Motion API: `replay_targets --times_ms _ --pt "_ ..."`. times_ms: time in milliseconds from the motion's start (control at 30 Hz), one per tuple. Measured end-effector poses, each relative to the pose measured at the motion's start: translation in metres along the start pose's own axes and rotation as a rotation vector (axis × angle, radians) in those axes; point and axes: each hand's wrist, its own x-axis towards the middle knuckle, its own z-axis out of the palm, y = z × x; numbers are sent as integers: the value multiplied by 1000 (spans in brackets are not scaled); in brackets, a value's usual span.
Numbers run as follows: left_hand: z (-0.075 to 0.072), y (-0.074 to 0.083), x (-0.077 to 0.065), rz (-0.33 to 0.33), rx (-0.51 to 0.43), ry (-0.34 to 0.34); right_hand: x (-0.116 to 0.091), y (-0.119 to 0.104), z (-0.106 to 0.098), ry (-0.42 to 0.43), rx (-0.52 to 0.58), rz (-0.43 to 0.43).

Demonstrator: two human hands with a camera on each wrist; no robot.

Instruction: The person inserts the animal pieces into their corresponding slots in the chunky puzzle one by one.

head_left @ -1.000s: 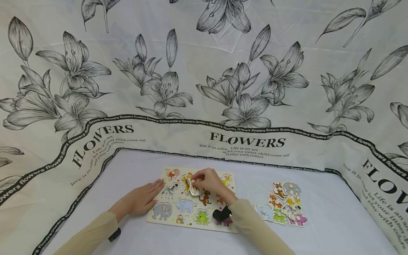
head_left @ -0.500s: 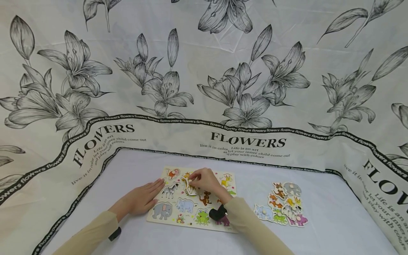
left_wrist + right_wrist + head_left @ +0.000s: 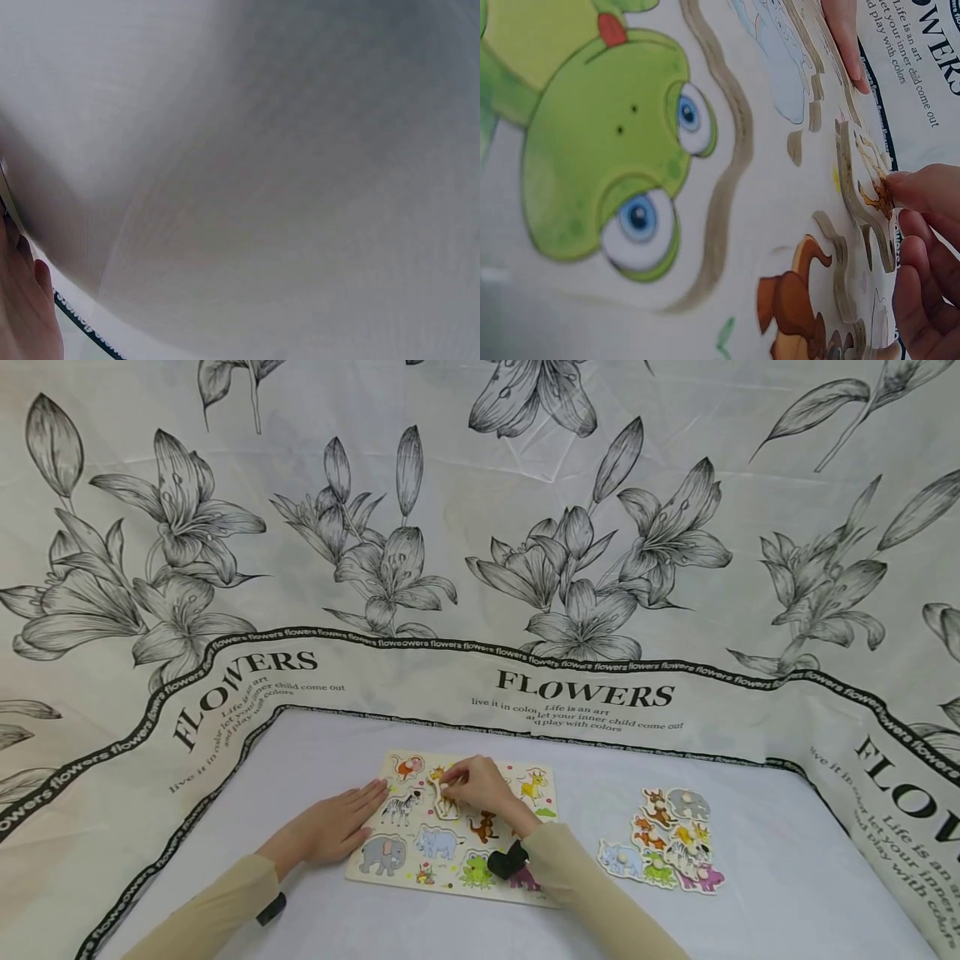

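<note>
A wooden animal puzzle board [image 3: 397, 883] lies on the white cloth. My right hand [image 3: 478, 785] pinches a giraffe puzzle piece [image 3: 444, 804] over the giraffe spot in the board's upper part. In the right wrist view, thumb and fingers meet on the giraffe piece [image 3: 866, 180], whose thick pale edge shows above the board; whether any of it sits in the recess I cannot tell. My left hand [image 3: 336, 825] rests flat with straight fingers at the board's left edge. Only part of the left hand [image 3: 28, 307] enters the left wrist view, which is mostly blurred cloth.
Right of the board lies a pile of loose animal pieces, among them an elephant [image 3: 687, 804], a rhino [image 3: 620, 859], a frog [image 3: 658, 867] and a zebra [image 3: 684, 858]. Flower-printed cloth [image 3: 420, 685] rises behind and at both sides. A black wrist device [image 3: 508, 860] covers part of the board.
The right hand has shifted slightly left with the giraffe piece, which has turned and now lines up more closely with the printed giraffe. The left hand has stayed in place.
</note>
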Motion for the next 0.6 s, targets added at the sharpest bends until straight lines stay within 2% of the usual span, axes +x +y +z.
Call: replay_targets --times_ms 600 --pt "0 0 1 -1 15 -14 2 4 7 1 1 30"
